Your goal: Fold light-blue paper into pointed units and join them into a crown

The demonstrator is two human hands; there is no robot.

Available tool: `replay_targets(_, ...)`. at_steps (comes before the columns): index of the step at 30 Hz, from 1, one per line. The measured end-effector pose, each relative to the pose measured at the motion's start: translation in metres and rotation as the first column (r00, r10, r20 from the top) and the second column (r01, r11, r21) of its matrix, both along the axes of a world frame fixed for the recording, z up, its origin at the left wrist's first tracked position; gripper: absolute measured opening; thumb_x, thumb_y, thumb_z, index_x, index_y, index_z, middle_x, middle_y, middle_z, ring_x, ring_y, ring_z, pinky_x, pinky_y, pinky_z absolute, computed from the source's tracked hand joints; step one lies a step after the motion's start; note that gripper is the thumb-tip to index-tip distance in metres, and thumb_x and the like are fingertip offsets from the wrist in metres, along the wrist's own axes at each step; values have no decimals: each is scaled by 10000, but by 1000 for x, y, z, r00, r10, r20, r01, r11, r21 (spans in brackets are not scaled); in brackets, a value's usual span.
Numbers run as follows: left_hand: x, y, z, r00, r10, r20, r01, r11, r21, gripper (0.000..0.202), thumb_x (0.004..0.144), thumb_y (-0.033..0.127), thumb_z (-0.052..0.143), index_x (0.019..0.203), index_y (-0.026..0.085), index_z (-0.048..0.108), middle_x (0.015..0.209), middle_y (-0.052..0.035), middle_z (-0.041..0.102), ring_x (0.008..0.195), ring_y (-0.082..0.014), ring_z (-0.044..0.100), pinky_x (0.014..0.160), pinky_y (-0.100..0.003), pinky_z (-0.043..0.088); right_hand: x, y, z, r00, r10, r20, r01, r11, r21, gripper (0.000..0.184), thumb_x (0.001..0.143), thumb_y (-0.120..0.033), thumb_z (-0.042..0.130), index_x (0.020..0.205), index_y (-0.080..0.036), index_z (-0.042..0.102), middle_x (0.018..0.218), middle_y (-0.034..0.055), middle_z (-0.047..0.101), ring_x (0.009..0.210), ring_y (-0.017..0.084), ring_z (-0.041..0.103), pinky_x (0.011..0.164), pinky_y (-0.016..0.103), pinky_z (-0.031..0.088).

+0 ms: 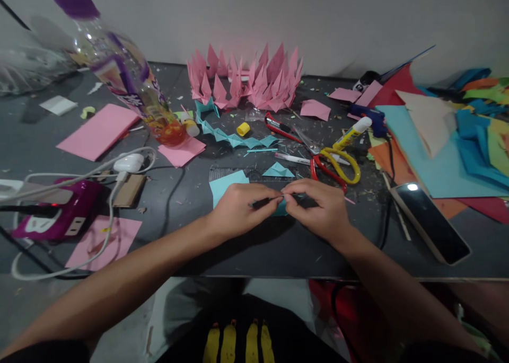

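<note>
My left hand (238, 210) and my right hand (318, 209) meet near the front of the dark table (254, 251), fingers pinched together on a small teal paper piece (281, 208) that is mostly hidden under them. Just behind lie a teal paper sheet (225, 185) and a folded teal triangle (278, 170). Farther back a chain of folded teal units (234, 136) runs toward a pink paper crown (246, 79) of pointed folds.
Scissors with red and yellow handles (332, 164), a glue stick (352, 132) and a red cutter (280, 127) lie right of centre. A phone (431, 222) and coloured paper sheets (449, 151) fill the right. A bottle (127, 77), pink sheets (97, 131), a charger with cables (59, 209) sit left.
</note>
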State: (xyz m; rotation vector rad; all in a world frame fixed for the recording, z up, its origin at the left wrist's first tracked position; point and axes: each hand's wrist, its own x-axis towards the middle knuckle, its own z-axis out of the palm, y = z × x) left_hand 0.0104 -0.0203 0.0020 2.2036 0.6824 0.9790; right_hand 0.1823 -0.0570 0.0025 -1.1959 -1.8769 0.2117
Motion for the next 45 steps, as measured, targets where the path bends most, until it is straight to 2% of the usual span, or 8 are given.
replay_targets(5, -1, 1, 1, 997, 78, -7, -78, 994, -73, 139, 810, 200, 567, 776, 164, 696, 740, -13, 722, 628, -114, 650, 581, -186, 489, 8, 2, -1, 990, -134, 52, 135, 991, -5, 123, 707, -112, 546, 669, -225, 578, 627, -17, 646, 603, 138, 618, 585, 253, 498)
replay_targets(9, -2, 4, 6, 984, 178, -5, -176, 969, -174, 124, 782, 198, 592, 738, 161, 702, 732, -13, 721, 636, -126, 653, 561, -186, 497, 15, 4, 0, 966, -213, -144, 192, 971, -143, 75, 742, -175, 565, 690, -217, 599, 640, -12, 653, 600, 141, 621, 598, 271, 519)
replay_targets(18, -2, 8, 5, 975, 207, 78, -169, 924, -342, 176, 771, 253, 621, 885, 137, 688, 680, -3, 664, 555, -80, 557, 504, -163, 457, 12, 9, -2, 877, -124, -463, -129, 869, -477, 111, 699, -283, 675, 683, -183, 629, 579, -26, 629, 528, 113, 598, 509, 231, 498)
replay_targets(24, -2, 9, 1, 988, 86, 125, -24, 903, -429, 381, 733, 196, 641, 1107, 135, 597, 805, -22, 625, 635, -85, 554, 572, -182, 474, 14, 12, -11, 826, -129, -549, -191, 852, -488, 133, 716, -276, 666, 785, -181, 603, 608, -28, 617, 511, 100, 593, 490, 209, 489)
replay_targets(28, -1, 9, -1, 990, 35, 137, 37, 870, -491, 342, 750, 190, 604, 1086, 128, 602, 861, -39, 632, 614, -80, 519, 560, -198, 445, 13, 9, -12, 934, -41, -354, -90, 934, -346, 327, 721, -174, 647, 1037, -220, 580, 917, 24, 669, 731, 130, 639, 622, 250, 531)
replay_targets(33, -2, 11, -1, 996, 42, 74, 4, 845, -535, 293, 767, 242, 594, 1027, 113, 632, 699, 1, 604, 562, -81, 476, 514, -194, 383, 13, 7, -6, 998, 50, -41, -54, 994, -96, 77, 805, -194, 581, 838, -220, 645, 855, 23, 677, 813, 157, 631, 739, 302, 513)
replay_targets(39, -4, 14, 1, 989, -56, -133, 6, 937, -348, 150, 819, 201, 550, 778, 136, 678, 747, -13, 620, 689, -103, 547, 642, -213, 421, 12, 8, -7, 994, 12, -105, -44, 947, -317, 91, 786, -206, 594, 857, -189, 647, 751, 14, 678, 663, 135, 628, 600, 253, 508)
replay_targets(45, -3, 15, -12, 917, -58, -395, -1, 989, -150, 130, 819, 192, 581, 797, 153, 703, 741, -23, 637, 666, -114, 575, 635, -224, 421, 13, 12, -13, 978, 165, 131, -106, 923, -369, 115, 821, -176, 569, 849, -186, 680, 826, 29, 709, 766, 153, 657, 699, 275, 519)
